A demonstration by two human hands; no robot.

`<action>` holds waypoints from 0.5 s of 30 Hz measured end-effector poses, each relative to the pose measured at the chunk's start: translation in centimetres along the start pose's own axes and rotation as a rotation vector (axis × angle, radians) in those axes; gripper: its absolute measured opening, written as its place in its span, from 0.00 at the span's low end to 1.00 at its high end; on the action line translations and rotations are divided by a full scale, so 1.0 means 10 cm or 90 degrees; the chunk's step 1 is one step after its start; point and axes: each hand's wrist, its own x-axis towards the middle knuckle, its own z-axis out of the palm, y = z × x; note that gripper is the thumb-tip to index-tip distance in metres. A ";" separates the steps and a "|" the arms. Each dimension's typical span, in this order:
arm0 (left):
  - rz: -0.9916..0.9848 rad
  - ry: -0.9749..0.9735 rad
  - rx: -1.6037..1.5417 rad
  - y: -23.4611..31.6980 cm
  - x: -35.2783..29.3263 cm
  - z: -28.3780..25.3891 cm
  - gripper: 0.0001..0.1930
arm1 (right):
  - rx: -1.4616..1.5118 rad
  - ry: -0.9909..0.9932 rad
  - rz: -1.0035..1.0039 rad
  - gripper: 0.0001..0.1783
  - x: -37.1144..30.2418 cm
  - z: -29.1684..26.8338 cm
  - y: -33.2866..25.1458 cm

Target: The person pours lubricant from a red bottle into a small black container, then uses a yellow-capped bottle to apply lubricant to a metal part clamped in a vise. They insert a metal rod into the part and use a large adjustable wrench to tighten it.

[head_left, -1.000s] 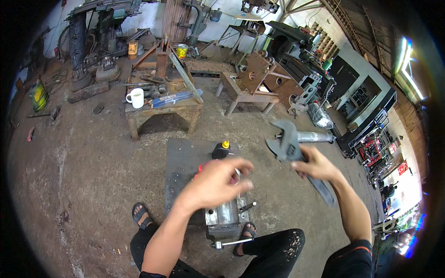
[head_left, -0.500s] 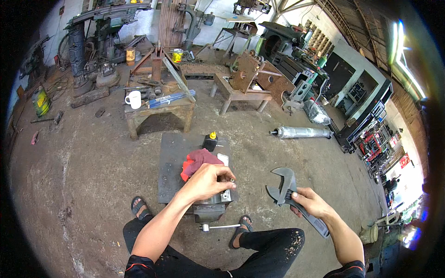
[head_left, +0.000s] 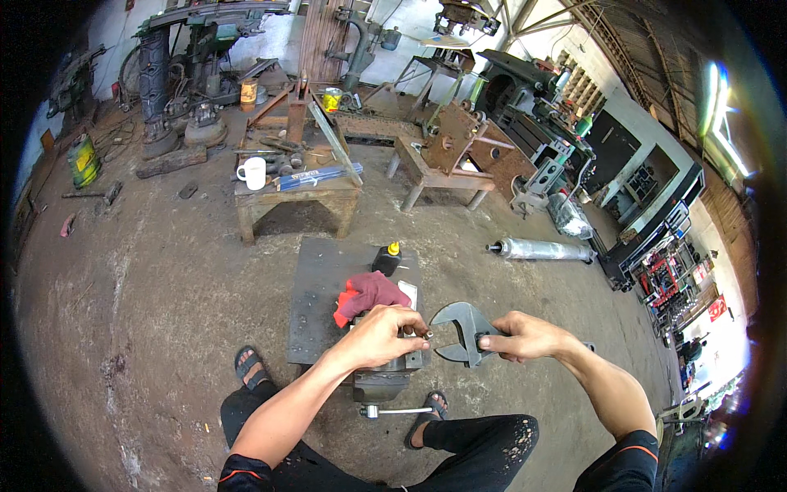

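Observation:
My left hand [head_left: 382, 336] is closed over the bench vise [head_left: 380, 385]. Its thumb and fingertips pinch a small metal piece [head_left: 428, 334], too small to name. Wrapped round a large grey adjustable wrench [head_left: 466, 338] is my right hand [head_left: 525, 336], its thumb by the adjusting screw. The wrench's jaws gape toward the left hand, close beside the small piece; whether they touch it I cannot tell. Just beyond my left hand, a maroon and red cloth [head_left: 374, 293] lies bunched on the steel-topped bench [head_left: 316, 307]. A black bottle with a yellow cap [head_left: 387, 259] stands behind the cloth.
The vise handle [head_left: 410, 410] sticks out near my feet. Ahead stands a low wooden table [head_left: 279, 201] with a white mug [head_left: 252, 173] and a blue box [head_left: 316, 176]. A metal cylinder [head_left: 545, 250] lies on the floor at right. Machines line the back.
My right hand has brought the wrench left and turned it, so its jaws are now close to my left hand. The left hand keeps its pinch. The whole view has shifted slightly.

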 end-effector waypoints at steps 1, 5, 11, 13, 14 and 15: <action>0.015 0.007 0.007 -0.01 -0.01 0.00 0.16 | -0.019 0.004 0.024 0.35 0.03 0.01 -0.02; 0.049 0.019 0.004 -0.03 -0.02 0.02 0.17 | 0.082 -0.001 0.013 0.37 0.03 0.09 -0.04; -0.060 0.060 0.020 0.01 -0.05 0.11 0.18 | 0.056 0.090 0.048 0.42 -0.26 0.34 0.12; -0.056 0.082 0.026 0.05 -0.03 0.13 0.14 | 0.105 0.106 0.039 0.42 -0.38 0.44 0.22; -0.052 0.086 0.045 0.06 -0.01 0.14 0.14 | 0.143 0.146 -0.003 0.41 -0.48 0.51 0.29; -0.054 0.087 0.021 0.08 0.01 0.16 0.12 | 0.186 0.161 0.013 0.39 -0.52 0.57 0.33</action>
